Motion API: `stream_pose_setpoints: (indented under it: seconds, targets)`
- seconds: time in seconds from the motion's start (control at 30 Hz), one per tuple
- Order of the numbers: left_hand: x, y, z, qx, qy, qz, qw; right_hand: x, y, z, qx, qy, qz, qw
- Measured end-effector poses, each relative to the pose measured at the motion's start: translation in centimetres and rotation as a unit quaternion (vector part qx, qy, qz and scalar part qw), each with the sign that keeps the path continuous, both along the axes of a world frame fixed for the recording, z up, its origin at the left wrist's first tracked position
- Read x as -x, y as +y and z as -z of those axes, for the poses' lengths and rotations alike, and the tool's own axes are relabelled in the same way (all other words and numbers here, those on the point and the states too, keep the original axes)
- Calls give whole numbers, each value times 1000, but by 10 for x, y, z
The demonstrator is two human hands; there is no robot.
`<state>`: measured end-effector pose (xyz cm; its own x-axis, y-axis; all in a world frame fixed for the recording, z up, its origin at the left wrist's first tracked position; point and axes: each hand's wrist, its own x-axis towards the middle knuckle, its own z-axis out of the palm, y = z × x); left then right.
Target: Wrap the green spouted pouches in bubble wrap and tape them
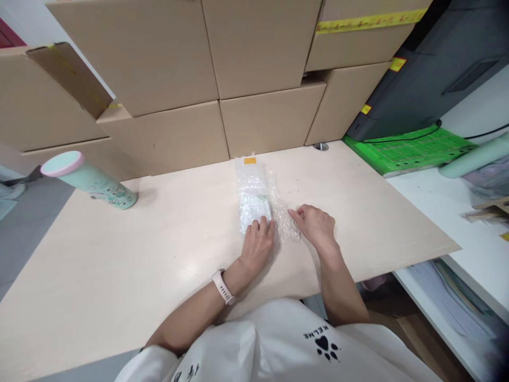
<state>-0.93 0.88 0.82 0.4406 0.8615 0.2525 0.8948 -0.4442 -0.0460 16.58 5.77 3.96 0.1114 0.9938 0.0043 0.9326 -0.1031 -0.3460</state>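
Farthest back, a wall of stacked cardboard boxes (170, 58) fills the view. One of them bears a strip of yellow tape (369, 21) whose print is too small to read. Below them lies the pale wooden table (119, 254), with a dark machine (429, 69) on a green gridded mat (405, 151) to the right. The person's white shirt (278, 345) reads "KELME" above a black paw print. A mint tumbler (89, 180) with a pink lid stands at the table's left, well apart from the hands.

At mid-table lies a bubble-wrap parcel (252, 193). Its long axis runs from the person toward the boxes, and a small orange label (249, 160), with no legible writing, sits on the far end. The left hand (257, 244), with a pale watch (222, 286) on its wrist, rests spread on the near end with the fingers flat rather than curled round it. The right hand (316, 225) has thumb and fingers drawn together, pinching the parcel's loose flap.
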Motion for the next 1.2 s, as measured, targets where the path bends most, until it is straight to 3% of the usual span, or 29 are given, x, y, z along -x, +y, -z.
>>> stream_pose_setpoints:
  seconds: [0.13,0.23,0.37,0.47,0.53,0.63,0.7,0.77,0.83,0.93,1.0,1.13,1.2]
  targets:
    - [3,0,1,23,-52,8,998,2,-2,-1,54,23,-98,993]
    - [9,-1,3,30,-86,18,996,12,-5,-3,37,145,-142,979]
    - [19,-4,2,44,-186,24,981,23,-9,-7,37,324,-221,919]
    - [26,-4,0,63,-241,30,968,28,-10,-6,53,348,-314,882]
    - [29,-4,2,68,-241,29,968,27,-8,-2,67,371,-339,862]
    - [29,-1,6,52,-243,19,969,25,-2,11,102,450,-230,857]
    - [30,0,8,43,-253,20,966,25,2,20,92,479,-113,866]
    - [31,1,8,41,-274,28,960,26,4,26,74,486,-51,870]
    - [34,1,7,53,-311,38,948,29,5,27,92,518,-37,850]
    - [36,-4,1,99,-383,51,917,35,2,21,173,593,-32,786]
    - [36,-10,-7,144,-419,69,894,39,0,15,216,611,-53,760]
    - [40,-16,-41,241,-405,159,868,46,-10,5,238,596,-110,759]
    - [51,-13,-62,180,-407,173,879,49,-17,-1,236,597,-146,753]
